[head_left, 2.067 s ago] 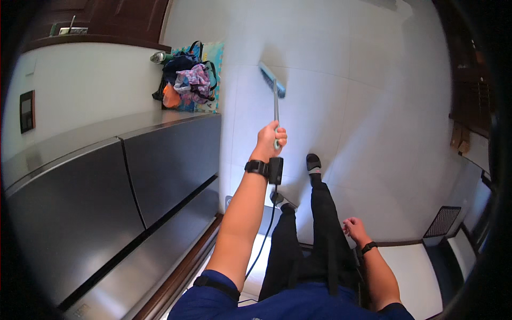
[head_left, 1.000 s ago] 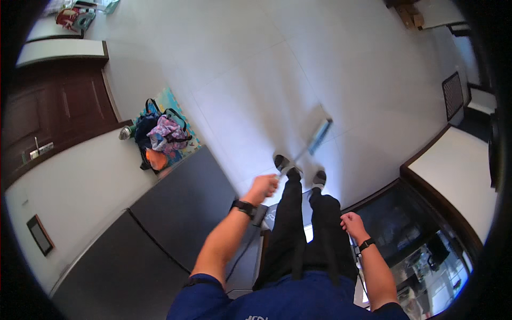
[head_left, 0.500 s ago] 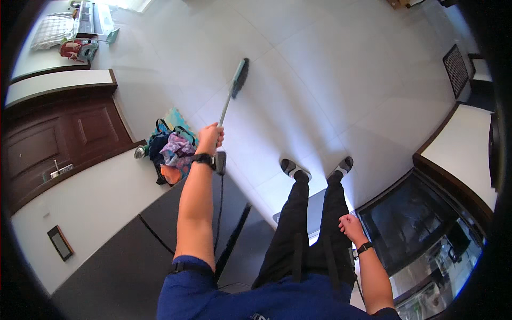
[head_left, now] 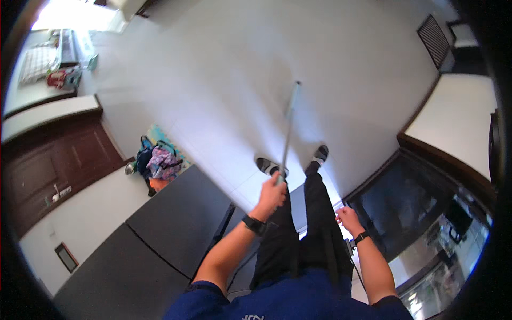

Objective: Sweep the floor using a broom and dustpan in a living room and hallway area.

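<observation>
My left hand (head_left: 273, 194) is closed around the lower end of the handle of a pale green long-handled brush (head_left: 290, 120). Slim and straight, it points away from me over the pale tiled floor, its head seen nearly edge-on, so the dark bristles barely show. Whether the head touches the floor I cannot tell. Close to my right thigh, my right hand (head_left: 349, 220) hangs with its fingers loosely curled and nothing visible in them. My feet stand just beyond the left hand, in dark slippers (head_left: 320, 154).
A heap of bags and cloths (head_left: 160, 161) lies at the left, by a brown door (head_left: 58, 165). Dark grey flat-topped furniture (head_left: 170, 218) fills the lower left. On the right are a dark glossy surface (head_left: 389, 197) and a white-topped unit (head_left: 453, 112) with brown edging.
My left hand has swung right and closer to my body, bringing the brush in front of my feet. The brush head has turned edge-on. My right hand stays near my thigh.
</observation>
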A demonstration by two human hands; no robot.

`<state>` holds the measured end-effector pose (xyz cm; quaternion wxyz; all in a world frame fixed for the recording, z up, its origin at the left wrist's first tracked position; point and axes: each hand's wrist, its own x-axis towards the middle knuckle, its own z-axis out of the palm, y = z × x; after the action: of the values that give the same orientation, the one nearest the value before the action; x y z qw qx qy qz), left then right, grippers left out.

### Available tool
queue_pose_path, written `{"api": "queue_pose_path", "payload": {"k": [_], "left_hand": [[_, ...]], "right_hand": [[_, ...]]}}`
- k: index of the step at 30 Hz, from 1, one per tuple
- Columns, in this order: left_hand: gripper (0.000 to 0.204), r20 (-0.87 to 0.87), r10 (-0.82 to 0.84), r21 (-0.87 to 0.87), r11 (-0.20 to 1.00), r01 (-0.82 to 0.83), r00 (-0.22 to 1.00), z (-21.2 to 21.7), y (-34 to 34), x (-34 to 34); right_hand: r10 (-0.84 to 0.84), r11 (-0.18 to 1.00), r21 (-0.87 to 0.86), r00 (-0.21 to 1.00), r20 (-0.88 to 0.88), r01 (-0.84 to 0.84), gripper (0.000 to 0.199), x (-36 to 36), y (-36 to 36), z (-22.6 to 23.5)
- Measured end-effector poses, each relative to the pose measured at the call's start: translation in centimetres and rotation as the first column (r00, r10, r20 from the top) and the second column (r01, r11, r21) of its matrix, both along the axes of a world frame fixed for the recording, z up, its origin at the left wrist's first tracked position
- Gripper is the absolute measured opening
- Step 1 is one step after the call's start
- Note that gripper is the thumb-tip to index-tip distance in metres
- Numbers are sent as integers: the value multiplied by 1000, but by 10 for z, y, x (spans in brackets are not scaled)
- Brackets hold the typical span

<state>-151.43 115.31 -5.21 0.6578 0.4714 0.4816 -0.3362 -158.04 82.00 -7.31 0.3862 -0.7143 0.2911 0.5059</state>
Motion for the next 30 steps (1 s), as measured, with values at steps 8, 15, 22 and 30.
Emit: {"api": "queue_pose_path", "payload": {"k": [8,15,22,30], "left_hand": [[8,-79,-103,-450,891,56,992,-80,-160,19],[5,-145,-305,-305,919,251,941,-97,-61,129],[22,-257,-33,-268,963,-39,966,-67,98,165],[10,-24,77,53,996,-76,997,-28,-17,168]], "right_hand": [[-128,992,12,991,40,128,22,-18,-50,-6],[-289,957,-4,957,-18,289,20,-47,-77,-10],[-410,912,14,912,-14,410,21,-63,-85,-32],[-579,811,86,815,-23,579,21,-70,-85,-37]]}}
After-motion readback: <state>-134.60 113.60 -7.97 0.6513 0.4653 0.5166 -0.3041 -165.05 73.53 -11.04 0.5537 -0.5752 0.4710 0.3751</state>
